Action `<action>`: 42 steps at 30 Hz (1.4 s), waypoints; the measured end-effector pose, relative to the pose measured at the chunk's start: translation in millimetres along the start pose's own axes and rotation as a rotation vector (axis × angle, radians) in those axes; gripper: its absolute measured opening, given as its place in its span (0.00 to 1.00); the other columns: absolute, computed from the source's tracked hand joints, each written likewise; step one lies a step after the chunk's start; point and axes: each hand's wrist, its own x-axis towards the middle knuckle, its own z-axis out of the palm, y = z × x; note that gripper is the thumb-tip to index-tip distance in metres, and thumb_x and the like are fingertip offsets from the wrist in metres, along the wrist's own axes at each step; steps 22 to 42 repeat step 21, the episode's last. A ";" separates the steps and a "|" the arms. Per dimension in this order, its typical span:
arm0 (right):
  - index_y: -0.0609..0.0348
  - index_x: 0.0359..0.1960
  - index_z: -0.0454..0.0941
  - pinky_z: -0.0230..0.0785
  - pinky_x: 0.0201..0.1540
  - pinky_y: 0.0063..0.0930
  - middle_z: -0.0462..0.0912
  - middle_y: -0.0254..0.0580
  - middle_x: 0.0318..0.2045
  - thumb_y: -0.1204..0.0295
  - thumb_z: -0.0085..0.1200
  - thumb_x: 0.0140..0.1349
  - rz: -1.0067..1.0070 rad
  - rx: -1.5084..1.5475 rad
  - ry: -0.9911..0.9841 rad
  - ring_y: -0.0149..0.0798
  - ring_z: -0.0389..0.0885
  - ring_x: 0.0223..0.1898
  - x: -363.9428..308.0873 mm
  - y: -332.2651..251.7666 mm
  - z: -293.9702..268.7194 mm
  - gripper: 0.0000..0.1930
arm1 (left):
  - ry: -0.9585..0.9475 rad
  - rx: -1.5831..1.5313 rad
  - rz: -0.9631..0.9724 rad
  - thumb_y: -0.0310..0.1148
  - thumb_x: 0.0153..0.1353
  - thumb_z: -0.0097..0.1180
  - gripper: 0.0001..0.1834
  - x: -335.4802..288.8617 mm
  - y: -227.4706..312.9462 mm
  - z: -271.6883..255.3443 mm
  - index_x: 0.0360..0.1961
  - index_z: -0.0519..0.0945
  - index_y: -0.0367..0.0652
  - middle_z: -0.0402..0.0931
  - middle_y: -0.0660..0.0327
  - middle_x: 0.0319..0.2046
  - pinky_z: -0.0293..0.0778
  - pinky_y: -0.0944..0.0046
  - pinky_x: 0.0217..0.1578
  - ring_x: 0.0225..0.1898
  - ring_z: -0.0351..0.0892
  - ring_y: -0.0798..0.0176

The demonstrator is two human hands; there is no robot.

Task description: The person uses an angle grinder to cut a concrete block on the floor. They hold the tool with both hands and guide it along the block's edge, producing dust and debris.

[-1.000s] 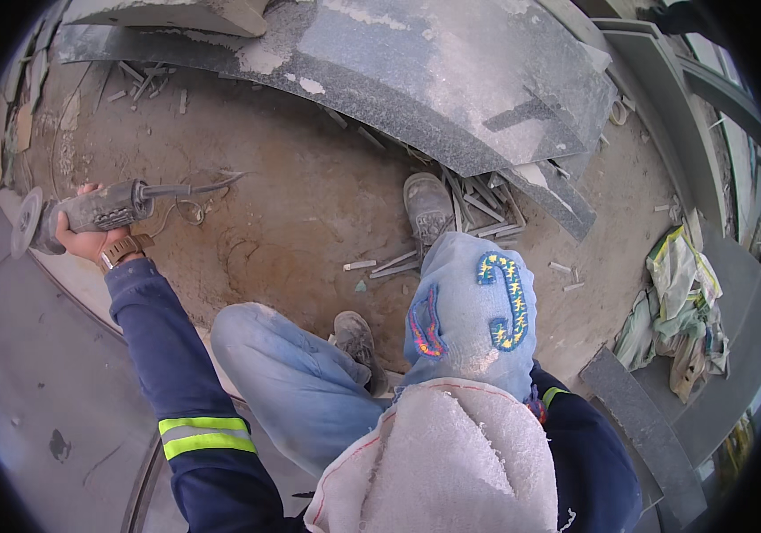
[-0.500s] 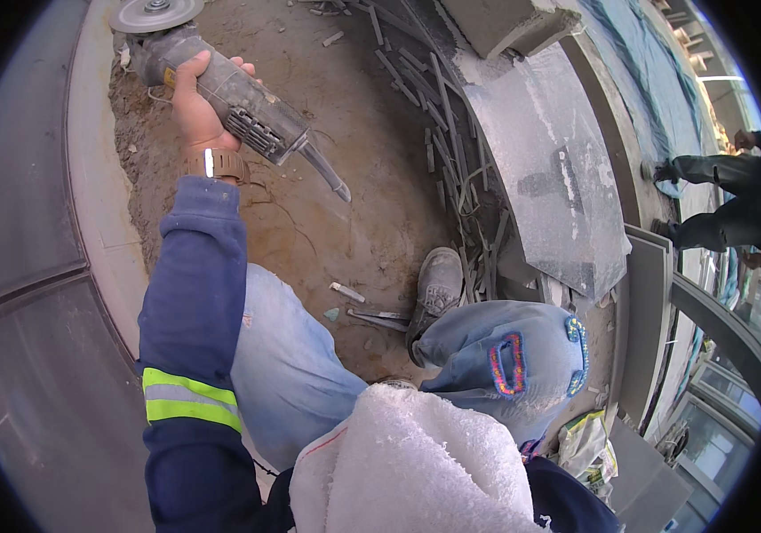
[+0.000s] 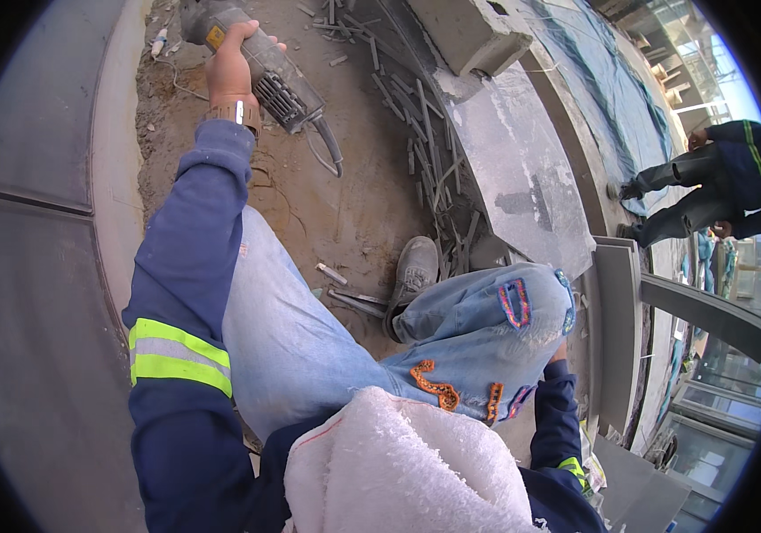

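Observation:
An angle grinder (image 3: 275, 75), grey and dusty, is gripped round its body by my left hand (image 3: 231, 69) at the upper left. Its cord hangs from the rear end, and the disc end is cut off by the top of the picture. On the right, my right hand (image 3: 561, 352) is mostly hidden beside my bent knee; only a bit of skin above the sleeve shows, so its fingers cannot be seen. Between my feet, on the dirt, lie a short pale stick-like piece (image 3: 331, 274) and long thin grey metal pieces (image 3: 358, 304).
Several grey strips (image 3: 429, 133) lie scattered along a speckled stone slab (image 3: 522, 169). A concrete block (image 3: 478, 35) sits at the slab's far end. Grey panels (image 3: 616, 329) stand to the right. Another person (image 3: 709, 186) stands at the far right near blue sheeting (image 3: 607, 80).
The grinder has moved up in the picture with my left hand, taking its disc out of view. My right arm has come into sight beside the knee. The whole view has shifted.

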 end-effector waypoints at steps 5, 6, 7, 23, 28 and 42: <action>0.67 0.60 0.72 0.75 0.43 0.26 0.85 0.46 0.44 0.63 0.60 0.67 -0.026 0.622 0.235 0.34 0.84 0.41 122.7 -165.2 -138.0 0.25 | -0.098 0.081 0.056 0.37 0.56 0.63 0.23 0.2 8.9 37.5 0.47 0.73 0.32 0.82 0.48 0.35 0.83 0.51 0.37 0.35 0.86 0.50; 0.67 0.59 0.72 0.75 0.44 0.25 0.85 0.46 0.44 0.62 0.60 0.67 -0.136 0.634 0.186 0.34 0.84 0.42 144.2 -204.1 -145.6 0.26 | -0.110 0.085 0.066 0.37 0.55 0.63 0.23 5.0 3.9 44.2 0.47 0.73 0.32 0.82 0.48 0.35 0.83 0.52 0.37 0.35 0.86 0.49; 0.68 0.58 0.73 0.75 0.46 0.25 0.86 0.47 0.42 0.64 0.61 0.66 -0.213 0.636 0.139 0.34 0.84 0.43 162.0 -251.2 -153.4 0.24 | -0.088 0.057 0.035 0.35 0.54 0.64 0.22 10.3 3.4 48.6 0.45 0.74 0.32 0.81 0.47 0.34 0.83 0.53 0.35 0.34 0.86 0.49; 0.71 0.62 0.63 0.67 0.61 0.37 0.77 0.62 0.56 0.47 0.75 0.41 -0.320 -0.048 -0.446 0.56 0.76 0.60 250.6 -415.9 -14.3 0.53 | -0.023 -0.082 -0.169 0.33 0.51 0.65 0.23 -70.1 -139.0 61.1 0.46 0.76 0.31 0.81 0.47 0.31 0.83 0.51 0.33 0.29 0.85 0.48; 0.71 0.62 0.63 0.67 0.61 0.37 0.77 0.62 0.56 0.47 0.75 0.41 -0.320 -0.048 -0.446 0.56 0.76 0.60 250.6 -415.9 -14.3 0.53 | -0.023 -0.082 -0.169 0.33 0.51 0.65 0.23 -70.1 -139.0 61.1 0.46 0.76 0.31 0.81 0.47 0.31 0.83 0.51 0.33 0.29 0.85 0.48; 0.71 0.62 0.63 0.67 0.61 0.37 0.77 0.62 0.56 0.47 0.75 0.41 -0.320 -0.048 -0.446 0.56 0.76 0.60 250.6 -415.9 -14.3 0.53 | -0.023 -0.082 -0.169 0.33 0.51 0.65 0.23 -70.1 -139.0 61.1 0.46 0.76 0.31 0.81 0.47 0.31 0.83 0.51 0.33 0.29 0.85 0.48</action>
